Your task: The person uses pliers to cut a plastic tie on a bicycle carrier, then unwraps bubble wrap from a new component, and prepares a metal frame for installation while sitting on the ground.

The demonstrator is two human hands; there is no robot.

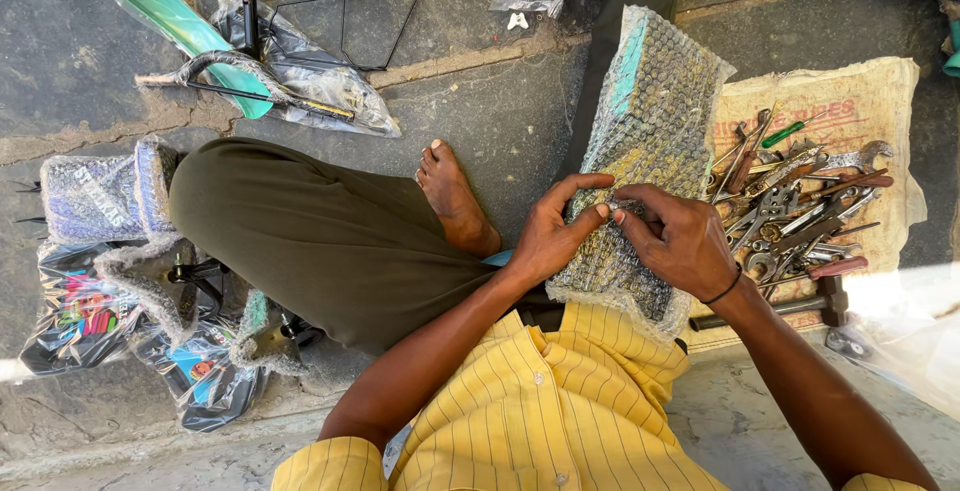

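A long part wrapped in clear bubble wrap (655, 121), teal along one edge, lies across my lap and stretches away from me. My left hand (552, 233) grips the wrap on its near left side, fingers curled over it. My right hand (675, 236), a black band at the wrist, pinches the wrap right beside the left fingertips. Both hands meet at the middle of the near half of the bundle.
A burlap sack (860, 111) on the right carries a heap of wrenches, pliers and screwdrivers (795, 216). Teal mudguards in plastic (165, 16) lie at top left. More wrapped parts and bags (110, 281) sit at left. My bare foot (455, 201) rests on the stone floor.
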